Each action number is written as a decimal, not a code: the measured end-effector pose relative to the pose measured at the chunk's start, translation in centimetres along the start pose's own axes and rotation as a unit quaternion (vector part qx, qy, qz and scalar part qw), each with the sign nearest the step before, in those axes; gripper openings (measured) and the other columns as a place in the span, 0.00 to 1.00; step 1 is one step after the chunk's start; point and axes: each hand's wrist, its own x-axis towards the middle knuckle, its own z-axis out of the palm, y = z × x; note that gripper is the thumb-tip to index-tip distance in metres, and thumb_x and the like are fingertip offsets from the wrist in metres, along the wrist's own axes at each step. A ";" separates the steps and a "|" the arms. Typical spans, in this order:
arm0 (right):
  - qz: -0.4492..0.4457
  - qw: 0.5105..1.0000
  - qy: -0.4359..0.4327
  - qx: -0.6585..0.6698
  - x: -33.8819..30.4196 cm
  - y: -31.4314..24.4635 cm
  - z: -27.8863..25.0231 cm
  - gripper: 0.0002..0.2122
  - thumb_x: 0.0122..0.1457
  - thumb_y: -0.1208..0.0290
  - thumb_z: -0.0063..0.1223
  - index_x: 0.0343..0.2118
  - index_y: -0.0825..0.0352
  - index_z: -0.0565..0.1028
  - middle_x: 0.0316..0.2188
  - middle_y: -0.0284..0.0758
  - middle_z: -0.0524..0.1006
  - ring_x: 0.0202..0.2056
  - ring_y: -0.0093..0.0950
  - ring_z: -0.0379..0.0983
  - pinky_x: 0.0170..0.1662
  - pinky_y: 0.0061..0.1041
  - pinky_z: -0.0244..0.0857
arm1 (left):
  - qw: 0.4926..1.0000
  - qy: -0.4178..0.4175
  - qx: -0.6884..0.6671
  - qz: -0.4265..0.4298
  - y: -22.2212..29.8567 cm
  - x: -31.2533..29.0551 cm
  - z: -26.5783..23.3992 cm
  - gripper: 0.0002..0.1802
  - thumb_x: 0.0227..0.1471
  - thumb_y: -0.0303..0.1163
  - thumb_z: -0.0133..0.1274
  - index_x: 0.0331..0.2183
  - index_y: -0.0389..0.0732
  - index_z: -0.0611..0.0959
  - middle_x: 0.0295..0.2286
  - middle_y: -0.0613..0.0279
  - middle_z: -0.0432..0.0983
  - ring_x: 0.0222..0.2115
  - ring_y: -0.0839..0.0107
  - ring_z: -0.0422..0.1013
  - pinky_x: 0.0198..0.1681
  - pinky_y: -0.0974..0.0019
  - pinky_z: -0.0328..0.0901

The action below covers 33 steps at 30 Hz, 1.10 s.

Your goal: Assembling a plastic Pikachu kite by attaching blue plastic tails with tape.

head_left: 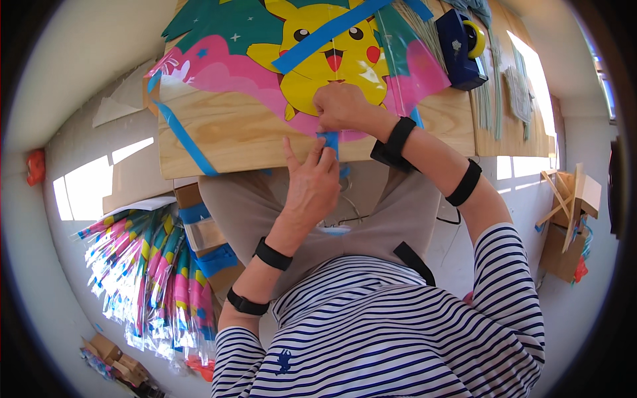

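A printed plastic kite sheet (225, 76) in pink, green and yellow, with a cartoon figure, lies on the wooden table (239, 136). My right hand (348, 109) is closed in a fist over the sheet's lower middle; what its fingers hold, if anything, is hidden. Just below it, a short blue strip (331, 140) comes down to the table's near edge. My left hand (312, 179) has its fingers stretched and apart, their tips at that edge and touching the strip. A longer blue strip (325, 36) crosses the figure slantwise.
At the back right stands a dark blue tape dispenser (458, 56) with a yellow roll, beside thin rods (496, 99). Another blue strip (182, 136) runs along the table's left side. Many folded, wrapped kites (149, 272) lie low on the left. Cardboard boxes (564, 245) stand at right.
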 end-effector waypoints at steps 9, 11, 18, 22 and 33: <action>0.109 0.972 0.181 0.100 -1.9 1.8 -0.2 0.10 0.48 0.63 0.63 0.28 0.64 0.81 0.31 0.41 0.81 0.37 0.42 0.79 0.39 0.40 0.72 | 1.000 -0.013 0.010 -0.009 0.5 0.7 -0.4 0.28 0.36 0.32 0.67 0.43 0.35 0.78 0.44 0.61 0.69 0.58 0.60 0.64 0.62 0.20 0.37; 0.163 0.925 0.314 0.142 -3.9 5.2 -1.9 0.09 0.50 0.63 0.62 0.28 0.65 0.80 0.31 0.41 0.80 0.38 0.42 0.78 0.41 0.40 0.72 | 1.000 -0.025 0.006 -0.009 0.5 0.6 -0.4 0.28 0.37 0.33 0.67 0.43 0.36 0.78 0.44 0.61 0.69 0.58 0.60 0.64 0.62 0.20 0.37; 0.455 0.676 0.547 0.193 -16.5 23.6 -7.7 0.12 0.53 0.63 0.62 0.34 0.67 0.81 0.32 0.42 0.82 0.38 0.40 0.79 0.43 0.37 0.71 | 0.998 -0.053 0.032 -0.002 1.0 0.9 -0.9 0.30 0.39 0.34 0.67 0.46 0.36 0.77 0.47 0.59 0.70 0.59 0.58 0.63 0.63 0.23 0.37; 0.394 0.659 0.507 0.392 -18.5 27.1 -7.9 0.13 0.54 0.63 0.63 0.35 0.69 0.82 0.30 0.38 0.82 0.29 0.30 0.78 0.33 0.30 0.72 | 0.996 -0.066 0.054 0.007 0.9 1.0 -1.0 0.31 0.39 0.35 0.68 0.46 0.36 0.77 0.47 0.58 0.70 0.59 0.56 0.63 0.64 0.24 0.37; 0.325 0.681 0.415 0.509 -18.4 25.8 -9.3 0.07 0.56 0.68 0.61 0.30 0.68 0.79 0.26 0.33 0.79 0.25 0.21 0.72 0.31 0.22 0.68 | 0.994 -0.080 0.079 -0.002 1.2 0.9 -1.1 0.31 0.40 0.38 0.68 0.46 0.38 0.78 0.48 0.58 0.70 0.60 0.58 0.62 0.63 0.24 0.39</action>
